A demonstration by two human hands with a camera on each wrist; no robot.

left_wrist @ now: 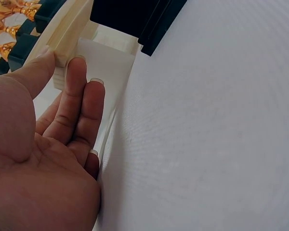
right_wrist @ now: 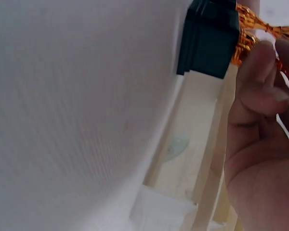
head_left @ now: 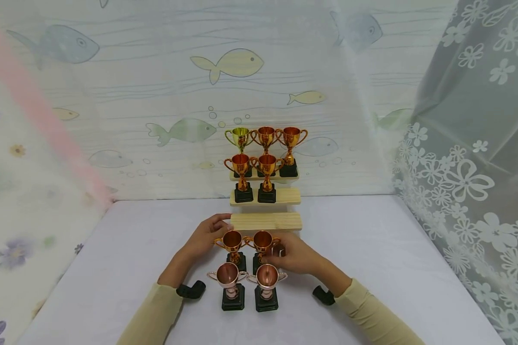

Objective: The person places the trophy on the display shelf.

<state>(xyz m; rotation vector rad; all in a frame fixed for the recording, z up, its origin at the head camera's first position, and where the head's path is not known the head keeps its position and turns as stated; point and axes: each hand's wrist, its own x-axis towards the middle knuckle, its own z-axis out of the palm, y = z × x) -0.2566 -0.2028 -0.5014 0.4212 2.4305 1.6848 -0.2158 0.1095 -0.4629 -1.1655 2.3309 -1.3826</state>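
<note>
My left hand [head_left: 205, 235] is at the left end of the bottom step of a wooden tiered stand [head_left: 265, 221]. In the left wrist view its thumb lies on the step [left_wrist: 70, 38] and fingertips touch the end from below, pinching it. My right hand [head_left: 300, 254] holds an orange-gold trophy cup [head_left: 262, 238] by its right side near the stem. The cup's black base [right_wrist: 209, 41] shows in the right wrist view, close to the white cloth. Beside it stands a matching orange-gold trophy [head_left: 232, 240]. Two rose-pink trophies, left [head_left: 227, 275] and right [head_left: 267, 277], stand in front.
Two orange-gold trophies [head_left: 241, 165] stand on the middle step. Three more stand on the top step, the left one yellow-green gold [head_left: 240, 137]. White cloth [head_left: 125, 268] covers the table, with a fish-patterned curtain [head_left: 155, 86] behind and a lace curtain [head_left: 470, 182] at right.
</note>
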